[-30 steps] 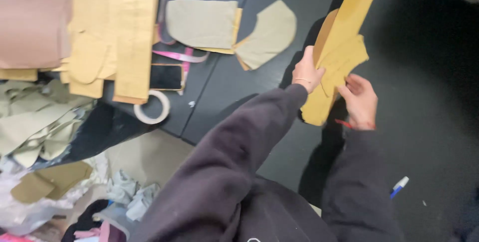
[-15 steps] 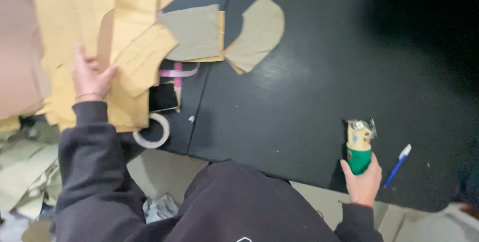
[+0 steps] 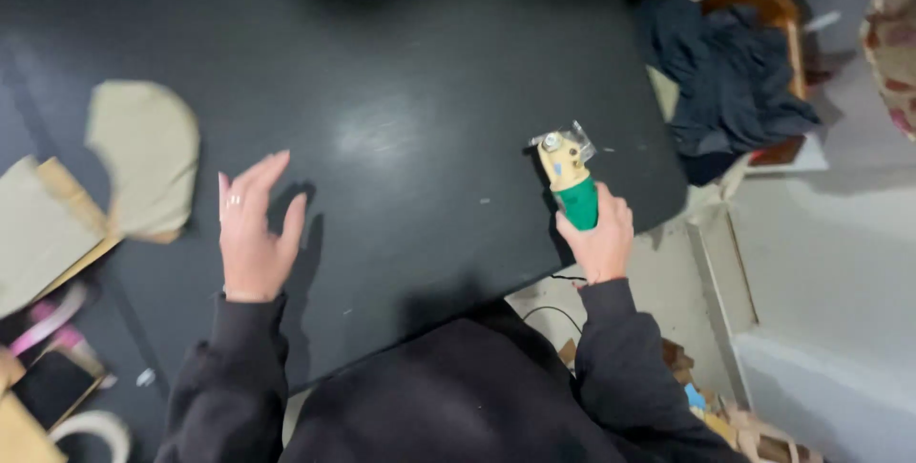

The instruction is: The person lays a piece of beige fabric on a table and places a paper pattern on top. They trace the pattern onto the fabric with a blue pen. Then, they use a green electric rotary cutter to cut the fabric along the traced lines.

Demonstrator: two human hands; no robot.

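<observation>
In the head view, the right hand (image 3: 599, 239) was wrapped tight around the green grip of a small power cutter (image 3: 570, 179) standing near the right edge of the black table (image 3: 429, 72). The left hand (image 3: 251, 232) hovered spread and empty over bare tabletop, just right of a tan curved pattern piece (image 3: 143, 153). To handle the tool well, I judged the grip should stay low on the green body, with the spread fingers kept well clear of the blade end. The cutter had a yellow head, a round metal part on top and a clear guard; a thin black cord (image 3: 553, 293) trailed off below the table edge.
</observation>
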